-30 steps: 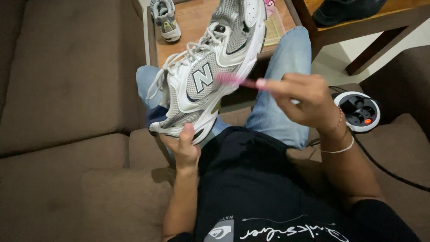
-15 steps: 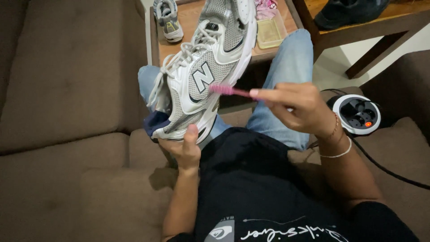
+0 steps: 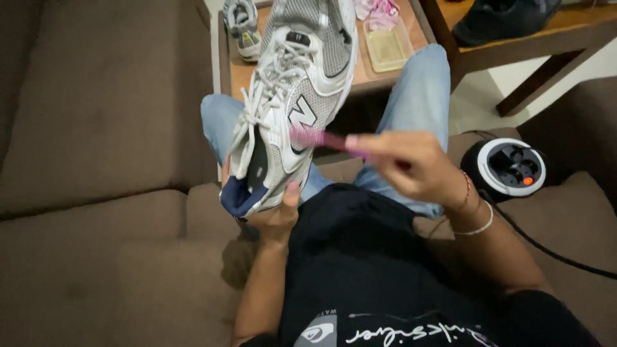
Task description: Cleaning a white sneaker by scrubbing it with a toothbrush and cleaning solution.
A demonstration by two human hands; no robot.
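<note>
While L hand (image 3: 273,215) grips sneaker (image 3: 292,90), R hand (image 3: 408,164) holds toothbrush (image 3: 321,139)

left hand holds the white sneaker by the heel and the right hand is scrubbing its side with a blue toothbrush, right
Not quite: the toothbrush is pink, not blue, as the head view shows. The rest stands: the left hand holds the white sneaker by the heel, and the right hand puts the brush to its side.

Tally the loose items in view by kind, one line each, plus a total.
Shoes: 3, the white and grey sneaker in the left hand, a second sneaker on the table, a dark shoe
Pink brush in the right hand: 1
Clear tray: 1
Round power socket: 1
Total: 6
</note>
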